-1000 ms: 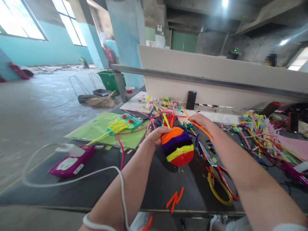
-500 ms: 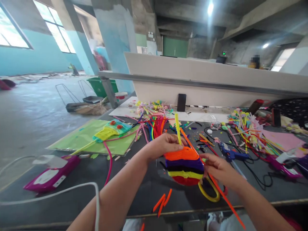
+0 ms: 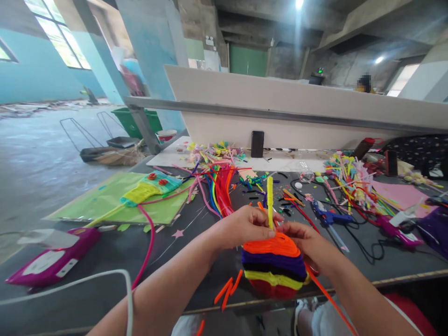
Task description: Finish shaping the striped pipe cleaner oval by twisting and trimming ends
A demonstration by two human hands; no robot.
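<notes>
A rounded craft of pipe cleaners (image 3: 273,259), banded in orange, purple, black, yellow and red, sits at the table's front edge. Its yellow stem (image 3: 269,198) sticks up from the top. My left hand (image 3: 250,226) grips the craft at its upper left, fingers closed by the base of the stem. At the upper right my right hand (image 3: 306,242) pinches by the orange band; a loose orange pipe cleaner (image 3: 329,298) trails from beneath it toward my lap. The fingertips of both hands nearly meet at the stem. Short orange pieces (image 3: 226,291) lie left of the craft.
Bundled pipe cleaners (image 3: 224,186) lie behind my left hand. A blue glue gun (image 3: 331,214) rests at right, cords around it. Purple power strips (image 3: 56,256) flank the work area. A yellow-and-teal craft (image 3: 152,186) lies on a green sheet (image 3: 87,198). A phone (image 3: 257,143) stands upright at the back.
My right hand has moved up from the craft's right side to its top, beside the stem. The craft sits lower and further right in view, covering most of the yellow-handled scissors.
</notes>
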